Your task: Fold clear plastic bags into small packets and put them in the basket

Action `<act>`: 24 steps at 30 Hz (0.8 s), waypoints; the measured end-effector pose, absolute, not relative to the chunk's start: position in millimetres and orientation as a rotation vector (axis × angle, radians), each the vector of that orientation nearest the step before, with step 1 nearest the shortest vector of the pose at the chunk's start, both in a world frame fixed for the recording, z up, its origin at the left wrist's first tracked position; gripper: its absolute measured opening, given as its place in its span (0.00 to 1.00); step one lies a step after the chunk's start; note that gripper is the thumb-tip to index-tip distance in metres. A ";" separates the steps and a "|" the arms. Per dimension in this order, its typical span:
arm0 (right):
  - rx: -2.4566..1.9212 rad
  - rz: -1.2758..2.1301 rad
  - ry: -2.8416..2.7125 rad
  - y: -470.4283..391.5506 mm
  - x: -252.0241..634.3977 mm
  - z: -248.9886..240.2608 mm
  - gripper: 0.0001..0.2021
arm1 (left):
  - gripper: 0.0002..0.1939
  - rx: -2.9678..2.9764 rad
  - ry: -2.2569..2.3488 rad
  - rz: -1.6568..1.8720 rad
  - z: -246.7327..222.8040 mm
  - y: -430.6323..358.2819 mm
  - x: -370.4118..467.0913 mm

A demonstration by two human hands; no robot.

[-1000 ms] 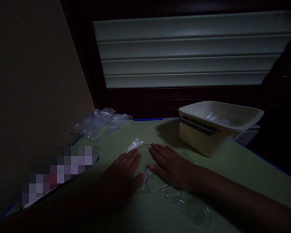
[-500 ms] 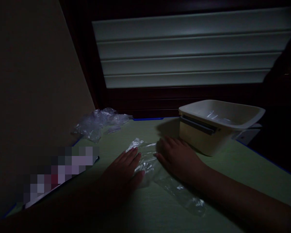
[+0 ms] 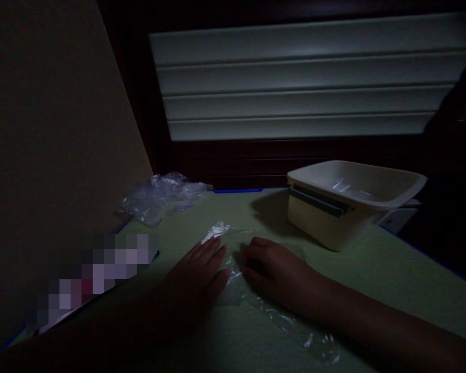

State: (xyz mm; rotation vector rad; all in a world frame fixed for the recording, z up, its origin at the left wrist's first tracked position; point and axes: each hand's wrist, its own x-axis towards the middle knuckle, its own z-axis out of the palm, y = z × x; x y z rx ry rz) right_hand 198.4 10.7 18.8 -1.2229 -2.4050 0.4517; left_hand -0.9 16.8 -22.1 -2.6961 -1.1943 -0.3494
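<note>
Clear plastic (image 3: 235, 285) runs far-left to near-right — left hand (image 3: 198, 270) flat on it, right hand (image 3: 271, 265) curled midway, can't tell if gripping.

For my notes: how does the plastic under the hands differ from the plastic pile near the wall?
The plastic sheet is spread mostly flat; the plastic pile is crumpled into a heap. The plastic sheet lies under the left hand and right hand, while the plastic pile lies apart. Both look shiny and rest on the table.
</note>
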 end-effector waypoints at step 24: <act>-0.812 0.653 -2.143 -0.2 191.8 24.3 0.06 | 0.23 -2.698 -1.222 -0.410 -27.6 20.3 -6.3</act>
